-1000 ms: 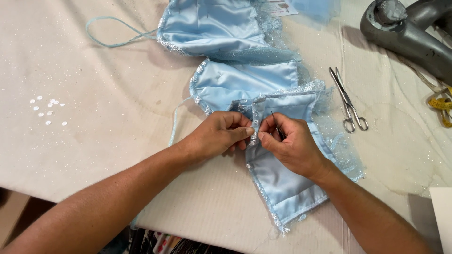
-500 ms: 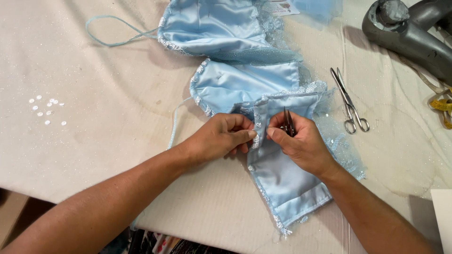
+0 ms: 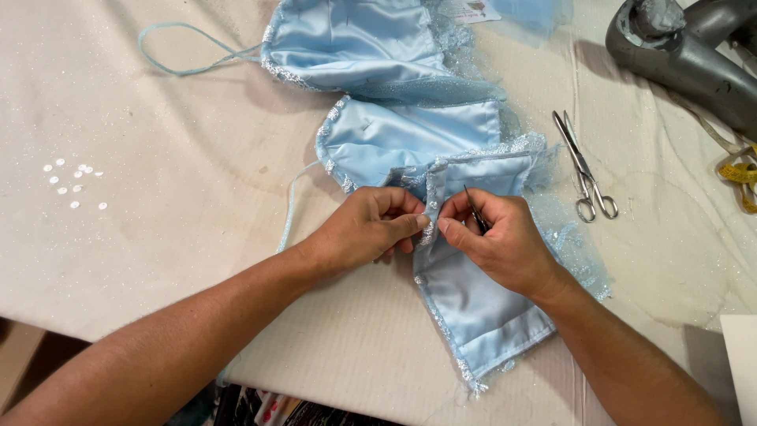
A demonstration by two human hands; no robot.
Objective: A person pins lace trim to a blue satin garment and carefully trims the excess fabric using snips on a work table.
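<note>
left hand pinches light-blue satin garment trim | right hand now grips slim dark tool (newly raised) | trim work underway

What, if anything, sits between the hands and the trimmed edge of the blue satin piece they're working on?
Nothing visible. The left hand and right hand both pinch the silver-trimmed edge of the blue satin garment directly; the scissors lie apart to the right.

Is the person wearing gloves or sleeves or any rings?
No. Both forearms are bare right up to the edge of the picture, with no sleeves in view. The left hand and the right hand have no gloves, and no rings, watch or bracelets show.
</note>
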